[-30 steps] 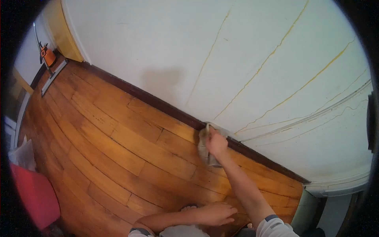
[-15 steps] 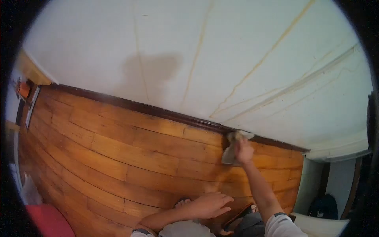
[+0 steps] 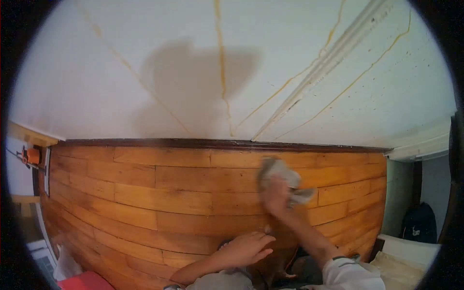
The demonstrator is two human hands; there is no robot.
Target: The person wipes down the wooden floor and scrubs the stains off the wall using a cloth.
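Observation:
A crumpled grey cloth (image 3: 286, 173) is in my right hand (image 3: 275, 197), just above or against the wooden floor (image 3: 183, 198). Motion blurs that hand and the cloth a little. The dark skirting board (image 3: 193, 143) runs a short way beyond the cloth. My left hand (image 3: 249, 247) is low in the view, in front of my body, holding nothing, its fingers stretched out and somewhat apart.
A white wall (image 3: 121, 96) with yellowish streaks rises behind the skirting board. An orange object (image 3: 33, 155) stands at the far left. A red item (image 3: 86, 281) lies bottom left, and a dark bag (image 3: 418, 223) sits in the recess at right.
My right hand has drawn the cloth from the skirting board back and leftward over the floorboards. The camera view has turned. My left hand stays near my body.

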